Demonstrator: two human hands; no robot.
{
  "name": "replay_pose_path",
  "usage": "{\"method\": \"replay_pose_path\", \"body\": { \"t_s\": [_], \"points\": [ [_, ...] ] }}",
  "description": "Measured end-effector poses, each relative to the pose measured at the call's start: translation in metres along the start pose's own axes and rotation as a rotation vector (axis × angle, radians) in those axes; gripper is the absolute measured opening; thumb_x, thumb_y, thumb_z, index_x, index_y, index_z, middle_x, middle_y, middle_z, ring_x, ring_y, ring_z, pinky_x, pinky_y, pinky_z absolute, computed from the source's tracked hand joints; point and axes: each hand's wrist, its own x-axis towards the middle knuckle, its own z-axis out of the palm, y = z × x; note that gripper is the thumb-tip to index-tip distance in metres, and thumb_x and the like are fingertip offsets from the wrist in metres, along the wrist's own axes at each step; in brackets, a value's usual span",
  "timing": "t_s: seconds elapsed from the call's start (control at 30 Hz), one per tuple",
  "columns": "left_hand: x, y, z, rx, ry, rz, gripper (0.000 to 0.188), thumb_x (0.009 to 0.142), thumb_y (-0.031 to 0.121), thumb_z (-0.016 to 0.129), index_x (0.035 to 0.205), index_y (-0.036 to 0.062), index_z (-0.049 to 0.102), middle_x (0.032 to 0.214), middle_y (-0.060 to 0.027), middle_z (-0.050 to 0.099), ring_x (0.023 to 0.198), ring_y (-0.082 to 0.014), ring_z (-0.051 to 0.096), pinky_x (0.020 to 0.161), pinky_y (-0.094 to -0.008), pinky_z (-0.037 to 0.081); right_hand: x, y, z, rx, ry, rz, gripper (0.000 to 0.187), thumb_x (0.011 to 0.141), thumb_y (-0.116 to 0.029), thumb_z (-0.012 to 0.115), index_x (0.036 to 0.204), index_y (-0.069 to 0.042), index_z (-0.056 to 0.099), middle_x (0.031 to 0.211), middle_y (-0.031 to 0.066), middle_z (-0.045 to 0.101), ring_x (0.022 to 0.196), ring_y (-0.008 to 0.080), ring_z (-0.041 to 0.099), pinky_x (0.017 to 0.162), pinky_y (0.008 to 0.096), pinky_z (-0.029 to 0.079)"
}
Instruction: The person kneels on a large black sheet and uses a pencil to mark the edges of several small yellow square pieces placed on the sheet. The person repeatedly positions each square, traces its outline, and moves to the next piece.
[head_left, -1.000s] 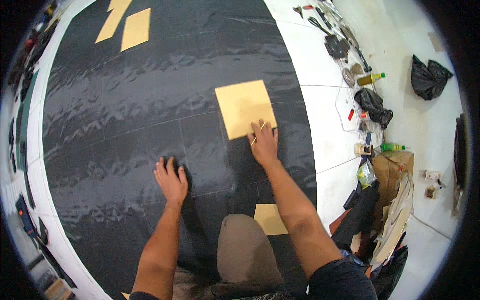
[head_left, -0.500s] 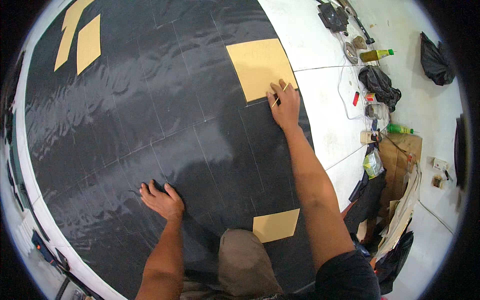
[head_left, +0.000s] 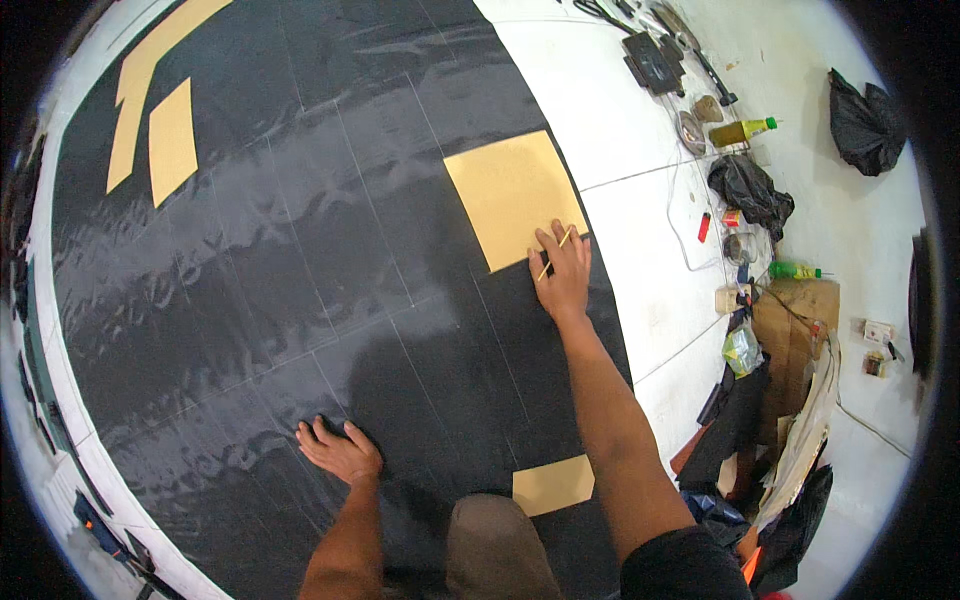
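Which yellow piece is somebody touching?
The large squarish piece at the right edge of the black sheet: the right hand is on its lower-right corner. No hand touches the small piece by the knee, the slanted piece or the angled strip.

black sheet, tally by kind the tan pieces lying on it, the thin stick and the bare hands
Four-sided tan pieces: 3
Long angled tan piece: 1
Thin yellow stick: 1
Hands, left hand and right hand: 2
Total: 7
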Motion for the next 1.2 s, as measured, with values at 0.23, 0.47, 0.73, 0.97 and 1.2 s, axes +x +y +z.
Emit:
{"method": "replay_pose_path", "body": {
  "t_s": [0.23, 0.47, 0.73, 0.97, 1.2],
  "points": [
    [-0.003, -0.008, 0.008, 0.01, 0.076, 0.046, 0.063, 0.096, 0.033, 0.055, 0.146, -0.0012, 0.04, 0.16, -0.0254, 0.027, 0.151, -0.0444, 0.02, 0.123, -0.0591, 0.013, -0.001, -0.003, 0.001, -0.013, 0.024, -0.019, 0.035, 0.096, -0.029, 0.066, 0.128, -0.015, 0.069, 0.149, 0.0125, 0.054, 0.143, 0.0404, 0.04, 0.12, 0.0594, 0.025],
    [0.0, 0.006, -0.006, 0.012, -0.067, -0.038, 0.063, 0.097, 0.032, 0.053, 0.147, -0.0013, 0.035, 0.16, -0.0261, 0.024, 0.153, -0.0437, 0.012, 0.125, -0.0589, 0.009, -0.004, 0.003, -0.001, -0.028, -0.071, 0.068, 0.038, 0.105, -0.037, 0.055, 0.134, -0.015, 0.065, 0.153, 0.0115, 0.05, 0.15, 0.0351, 0.033, 0.124, 0.0535, 0.02],
    [-0.004, -0.006, 0.005, 0.019, -0.014, 0.016, 0.063, 0.096, 0.032, 0.054, 0.147, -0.0008, 0.036, 0.16, -0.0257, 0.024, 0.153, -0.0438, 0.013, 0.125, -0.0593, 0.01, -0.001, -0.003, -0.005, -0.095, -0.094, 0.052, 0.043, 0.105, -0.043, 0.052, 0.137, -0.017, 0.064, 0.155, 0.0103, 0.049, 0.15, 0.0347, 0.033, 0.124, 0.0533, 0.02],
    [-0.004, -0.008, 0.009, 0.016, 0.015, 0.018, 0.063, 0.096, 0.033, 0.053, 0.146, -0.0007, 0.036, 0.159, -0.0257, 0.025, 0.153, -0.0444, 0.014, 0.125, -0.0599, 0.01, -0.002, -0.001, -0.002, -0.059, -0.065, 0.034, 0.04, 0.103, -0.038, 0.059, 0.134, -0.016, 0.066, 0.152, 0.0111, 0.051, 0.148, 0.036, 0.035, 0.123, 0.0538, 0.022],
    [-0.003, -0.006, 0.005, 0.026, 0.005, 0.026, 0.062, 0.095, 0.033, 0.052, 0.146, -0.0009, 0.036, 0.159, -0.0262, 0.024, 0.153, -0.0441, 0.013, 0.125, -0.0599, 0.009, -0.003, 0.001, 0.001, -0.033, 0.013, 0.002, 0.034, 0.097, -0.031, 0.067, 0.127, -0.016, 0.07, 0.148, 0.0125, 0.056, 0.143, 0.0394, 0.041, 0.119, 0.0574, 0.027]
  ]
}}
